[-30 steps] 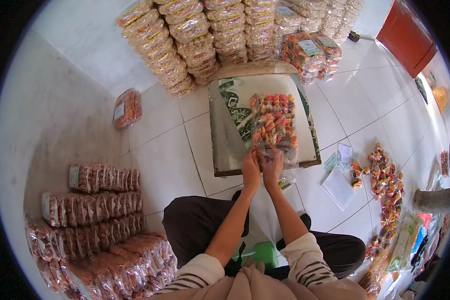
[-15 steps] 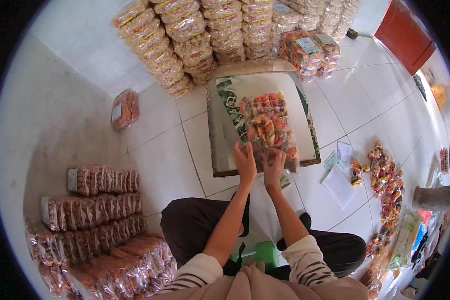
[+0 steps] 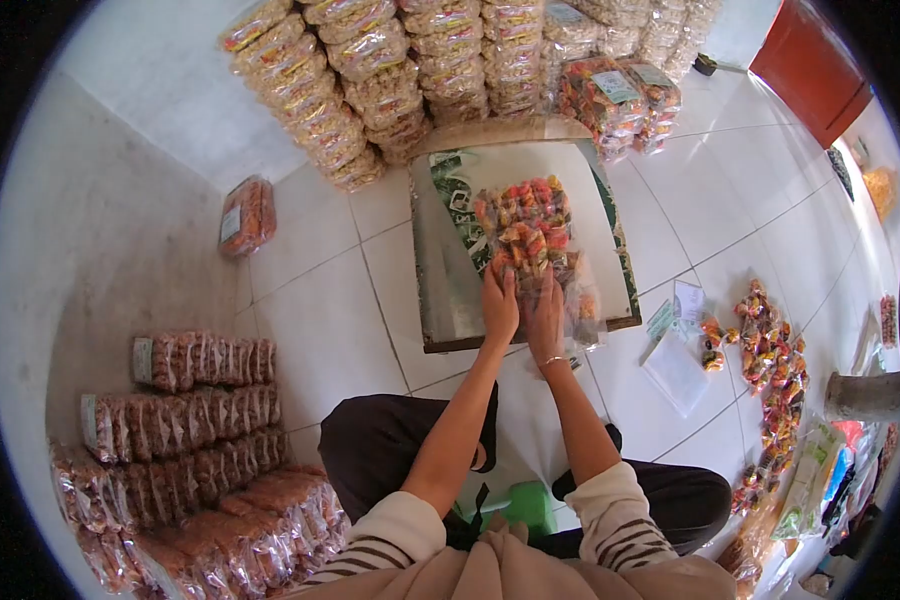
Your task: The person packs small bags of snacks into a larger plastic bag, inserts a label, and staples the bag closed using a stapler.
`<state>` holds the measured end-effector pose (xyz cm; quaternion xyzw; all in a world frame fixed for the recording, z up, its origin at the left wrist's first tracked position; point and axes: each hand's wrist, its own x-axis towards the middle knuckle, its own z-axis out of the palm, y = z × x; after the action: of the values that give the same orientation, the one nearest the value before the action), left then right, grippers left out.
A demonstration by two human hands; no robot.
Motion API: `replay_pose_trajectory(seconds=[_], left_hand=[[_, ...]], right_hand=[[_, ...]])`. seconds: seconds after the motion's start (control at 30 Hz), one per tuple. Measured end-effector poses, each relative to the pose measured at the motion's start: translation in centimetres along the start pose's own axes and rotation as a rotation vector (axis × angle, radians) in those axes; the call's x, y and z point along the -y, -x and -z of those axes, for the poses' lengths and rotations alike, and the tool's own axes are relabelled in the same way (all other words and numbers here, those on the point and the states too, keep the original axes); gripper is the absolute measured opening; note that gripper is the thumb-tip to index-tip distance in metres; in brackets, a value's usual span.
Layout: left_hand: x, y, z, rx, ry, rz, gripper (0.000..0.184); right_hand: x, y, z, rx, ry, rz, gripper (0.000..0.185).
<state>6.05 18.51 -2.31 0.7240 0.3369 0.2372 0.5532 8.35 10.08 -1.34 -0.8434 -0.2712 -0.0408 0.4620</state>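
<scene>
A clear plastic bag of small red and yellow snack packets (image 3: 522, 215) lies on a low table (image 3: 598, 240) in front of me. My left hand (image 3: 500, 302) closes on the near left side of the bag, fingers pointing away from me. Beside it, my right hand (image 3: 546, 318) grips the near end, with the palm along the bag. The packets between the hands are partly hidden by my fingers. To the right of my right hand, loose clear plastic (image 3: 585, 312) spreads over the table's near edge with a few packets showing through.
Tall stacks of bagged snacks (image 3: 440, 60) stand behind the table, with filled red-orange bags (image 3: 612, 100) at their right. Rows of brown bagged snacks (image 3: 185, 420) line the left. On the right floor lie flat clear bags (image 3: 678, 372) and strings of loose packets (image 3: 775, 380).
Both hands have moved forward from the bag's near edge onto its filled part. My right fingers have straightened from a curled grip, and the plastic at the right has shifted.
</scene>
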Motion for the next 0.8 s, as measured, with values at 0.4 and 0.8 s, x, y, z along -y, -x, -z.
replay_pose_trajectory(seconds=[0.4, 0.8], left_hand=[[1.0, -0.1, -0.5, -0.085, -0.240, 0.055, 0.063], [-5.1, -1.6, -0.6, -0.271, -0.438, -0.388, 0.050]], right_hand=[[0.7, 0.5, -0.4, -0.099, -0.022, -0.060, 0.052], [-0.8, 9.5, 4.8, -0.412, 0.242, -0.284, 0.050]])
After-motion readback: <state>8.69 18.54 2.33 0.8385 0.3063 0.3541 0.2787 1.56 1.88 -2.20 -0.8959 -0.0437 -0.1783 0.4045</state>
